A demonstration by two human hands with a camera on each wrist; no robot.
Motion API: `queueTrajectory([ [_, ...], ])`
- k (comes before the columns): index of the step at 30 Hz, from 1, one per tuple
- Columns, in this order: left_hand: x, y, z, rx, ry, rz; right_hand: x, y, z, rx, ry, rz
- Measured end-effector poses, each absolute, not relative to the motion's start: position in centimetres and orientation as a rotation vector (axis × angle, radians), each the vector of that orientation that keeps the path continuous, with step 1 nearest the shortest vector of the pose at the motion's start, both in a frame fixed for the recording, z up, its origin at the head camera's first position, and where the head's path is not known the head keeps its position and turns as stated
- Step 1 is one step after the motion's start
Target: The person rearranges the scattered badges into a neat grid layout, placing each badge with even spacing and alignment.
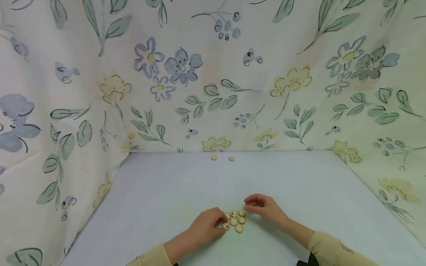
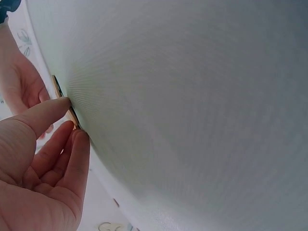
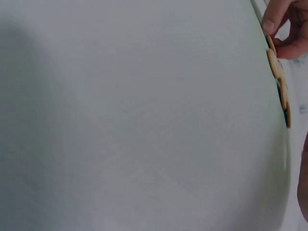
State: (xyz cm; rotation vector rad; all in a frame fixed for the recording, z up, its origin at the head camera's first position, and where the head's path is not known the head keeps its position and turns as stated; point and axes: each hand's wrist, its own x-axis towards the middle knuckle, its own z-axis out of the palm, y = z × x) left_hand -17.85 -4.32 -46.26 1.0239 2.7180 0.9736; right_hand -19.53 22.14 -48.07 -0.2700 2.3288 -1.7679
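Note:
Several round, pale wooden buttons (image 1: 234, 221) lie in a tight cluster on the white table, small dark marks on their tops. My left hand (image 1: 207, 226) is at the cluster's left side, its thumb and fingertips around the edges of a button (image 1: 226, 226). In the left wrist view, the thumb (image 2: 57, 106) and fingers touch the thin edge of the row. Just beyond the upper right button (image 1: 242, 213) hovers my right hand (image 1: 264, 208), fingers loosely bent and holding nothing. The right wrist view shows the buttons (image 3: 275, 65) edge-on.
Two more buttons, one on the left (image 1: 214, 158) and one on the right (image 1: 231, 159), lie near the table's far edge. Floral cloth (image 1: 213, 111) hangs behind the white table (image 1: 159, 184) and along both sides.

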Motion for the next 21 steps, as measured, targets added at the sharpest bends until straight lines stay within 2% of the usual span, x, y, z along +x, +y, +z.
queueTrajectory([
  [13,-17.9,-4.4,-46.2,1.039,2.702,1.004,-17.2,21.0,-48.7,-0.447,2.386,-1.652],
  [21,-17.9,-4.4,-46.3,1.064,2.702,0.994,-16.2,20.3,-49.4,-0.794,2.580,-1.581],
])
